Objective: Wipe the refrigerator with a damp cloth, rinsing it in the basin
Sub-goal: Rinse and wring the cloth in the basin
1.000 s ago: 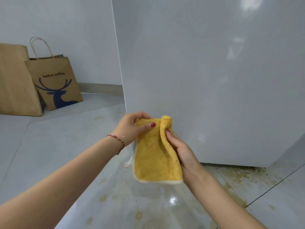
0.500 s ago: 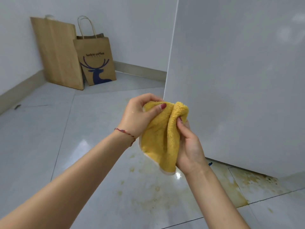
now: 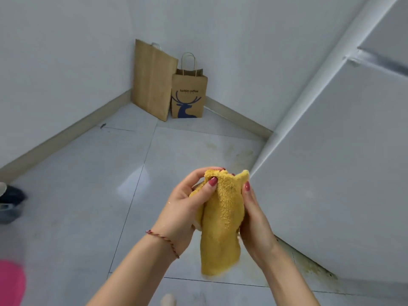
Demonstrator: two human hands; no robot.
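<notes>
Cloth [image 3: 220,219] hangs bunched between both hands — the left hand [image 3: 185,208] curls round its upper left side, thumb pressed on top, while the right hand [image 3: 254,219] grips its right edge. Its loose lower end droops below the grip. Just right of the hands stands the refrigerator [image 3: 331,173] — cloth not touching it.

The refrigerator [image 3: 326,173] stood as a wall just right of the right hand [image 3: 254,219]; open floor [image 3: 88,195] lay left; paper bags [image 3: 170,85] stood far ahead.
</notes>
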